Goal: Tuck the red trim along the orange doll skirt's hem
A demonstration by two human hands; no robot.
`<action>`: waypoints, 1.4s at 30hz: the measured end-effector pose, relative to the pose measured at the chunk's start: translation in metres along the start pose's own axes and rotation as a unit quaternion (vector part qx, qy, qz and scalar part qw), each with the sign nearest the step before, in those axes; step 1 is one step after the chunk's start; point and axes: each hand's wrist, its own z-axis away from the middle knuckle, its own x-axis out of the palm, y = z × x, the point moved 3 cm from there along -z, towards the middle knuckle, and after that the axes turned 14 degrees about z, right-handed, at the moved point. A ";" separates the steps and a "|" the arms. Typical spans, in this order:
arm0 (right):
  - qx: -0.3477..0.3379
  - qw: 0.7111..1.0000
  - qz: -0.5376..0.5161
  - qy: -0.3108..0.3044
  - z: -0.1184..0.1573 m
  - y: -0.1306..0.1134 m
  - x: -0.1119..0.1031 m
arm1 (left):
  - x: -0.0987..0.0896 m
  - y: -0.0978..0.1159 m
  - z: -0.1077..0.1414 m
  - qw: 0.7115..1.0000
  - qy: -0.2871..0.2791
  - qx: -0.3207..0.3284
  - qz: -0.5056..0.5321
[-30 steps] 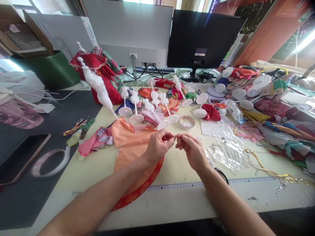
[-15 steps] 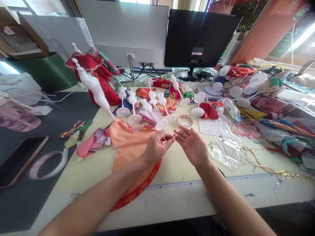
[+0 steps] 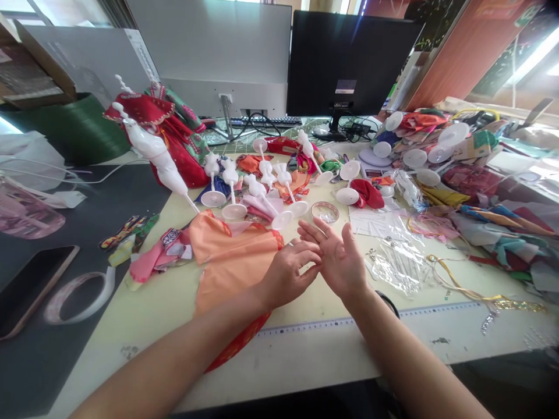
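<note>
My right hand (image 3: 338,256) is held palm up over the table with its fingers stretched out; any small thing on the palm is too tiny to make out. My left hand (image 3: 292,272) has its fingers curled, and their tips touch the right hand's palm and fingers. What they pinch, if anything, cannot be seen. Under the left wrist lies an orange cloth garment (image 3: 238,253) with a red patterned border. Just beyond the hands sits a roll of clear tape (image 3: 325,213). A long ruler (image 3: 305,327) lies near the table's front edge.
Several white mannequin forms (image 3: 255,186) lie behind the garment. At left are a phone (image 3: 37,288), a tape roll (image 3: 81,294) and a red-dressed figure (image 3: 174,142). Clear plastic bags (image 3: 399,265) and a pile of fabrics (image 3: 502,233) lie at right, monitors (image 3: 349,64) behind.
My left hand has moved right and slightly down, and its fingertips now rest against the right palm. The right hand's thumb now stands up. The view has shifted slightly.
</note>
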 end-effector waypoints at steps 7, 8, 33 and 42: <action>-0.016 1.000 0.003 0.002 0.002 0.003 0.001 | -0.001 -0.005 -0.001 0.982 0.011 -0.137 0.132; -0.018 1.000 -0.001 0.003 0.002 0.003 0.000 | -0.002 -0.007 -0.001 0.970 0.017 -0.176 0.164; -0.178 0.807 0.561 0.058 0.011 0.007 0.003 | -0.106 0.024 0.058 0.859 0.171 -0.401 0.268; -0.250 0.742 0.602 -0.157 0.058 0.018 0.057 | -0.127 0.067 0.125 0.812 0.203 -0.482 0.259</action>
